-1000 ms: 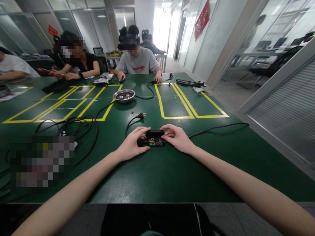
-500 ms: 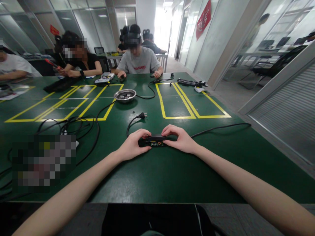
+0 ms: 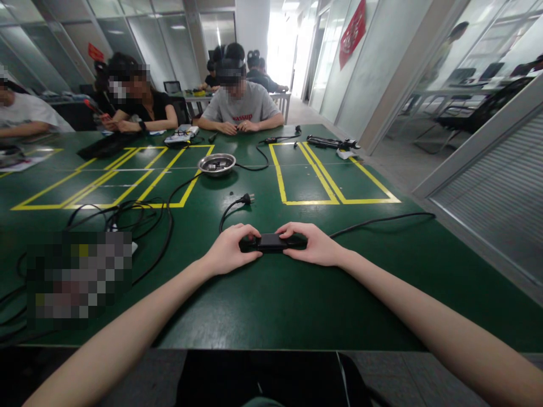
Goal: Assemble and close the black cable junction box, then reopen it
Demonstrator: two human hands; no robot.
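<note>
A black, box-shaped power adapter (image 3: 272, 242) lies on the green table (image 3: 271, 311) in front of me, its lid down over the body. My left hand (image 3: 232, 249) grips its left end between thumb and fingers. At the right end, my right hand (image 3: 311, 243) pinches the case the same way. A black cord (image 3: 382, 220) runs off to the right from under my right hand. Beyond my left hand a plug (image 3: 246, 199) on a short cord rests on the table, its prongs pointing right.
A metal bowl (image 3: 216, 164) with small metal parts stands farther back. Tangled black cables (image 3: 123, 217) and a blurred-out object (image 3: 80, 274) lie at left. Yellow tape (image 3: 309, 202) marks the table. A folded tripod-like item (image 3: 331, 141) lies back right. Co-workers (image 3: 240, 104) sit across.
The adapter's lid has come down over its circuit board, which no longer shows. The co-worker opposite has brought both hands together.
</note>
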